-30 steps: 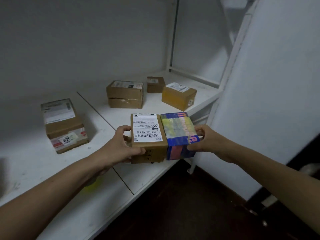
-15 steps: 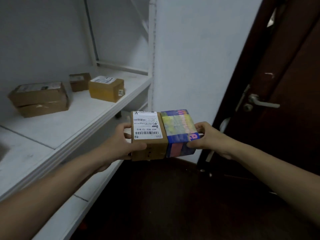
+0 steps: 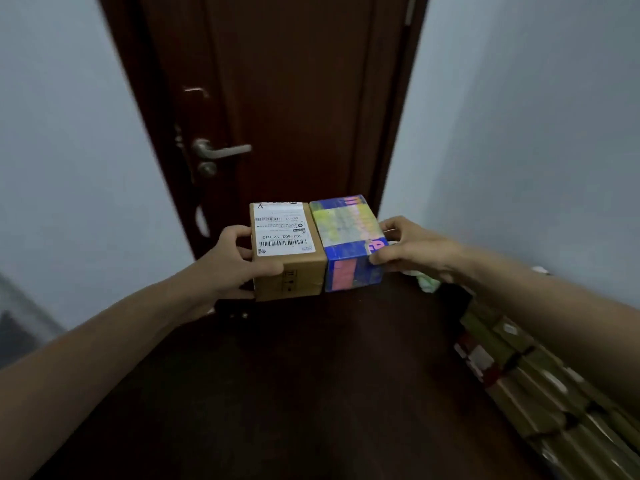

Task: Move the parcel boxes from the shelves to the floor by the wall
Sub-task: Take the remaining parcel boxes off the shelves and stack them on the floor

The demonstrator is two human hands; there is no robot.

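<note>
I carry two small parcel boxes pressed side by side in front of me, above the dark floor (image 3: 277, 393). The left one is a brown cardboard box (image 3: 291, 277) with a white shipping label on top. My left hand (image 3: 230, 263) grips its left side, thumb on the near face. The right one is a blue, yellow and pink printed box (image 3: 346, 237). My right hand (image 3: 412, 249) holds its right side with curled fingers. Several brown parcels (image 3: 540, 386) lie in a row on the floor along the right wall (image 3: 519, 133).
A dark brown door (image 3: 294, 98) with a metal lever handle (image 3: 221, 150) stands straight ahead. Pale walls flank it on both sides. A pale green bundle (image 3: 427, 282) lies on the floor beyond my right hand. The shelves are out of view.
My view has swung right, from the white shelves to the door and the right wall. Both hands keep the same hold on the two boxes, which stay level in front of me.
</note>
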